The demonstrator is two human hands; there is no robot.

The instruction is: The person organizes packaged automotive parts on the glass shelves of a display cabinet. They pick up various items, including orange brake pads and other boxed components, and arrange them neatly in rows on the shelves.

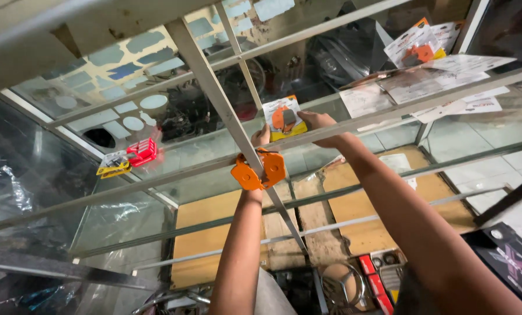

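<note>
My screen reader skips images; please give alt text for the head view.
Two bare arms reach into a glass display case: the left hand holds orange brake pads, the right hand a carded pad pack.

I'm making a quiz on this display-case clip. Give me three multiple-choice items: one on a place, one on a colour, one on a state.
1. Where does the red and yellow packet lie?
A. on the glass shelf, left of the hands
B. in the right hand
C. on the wooden floor of the case

2. What colour are the two flat parts at the left hand?
A. blue
B. orange
C. green

3. What is the right hand doing?
A. hanging free
B. resting flat on the glass
C. holding a carded packet

Answers: 1 A, it sits on the glass well left of both hands. 2 B, both show bright orange. 3 C, its fingers grip the card's edge.
</note>
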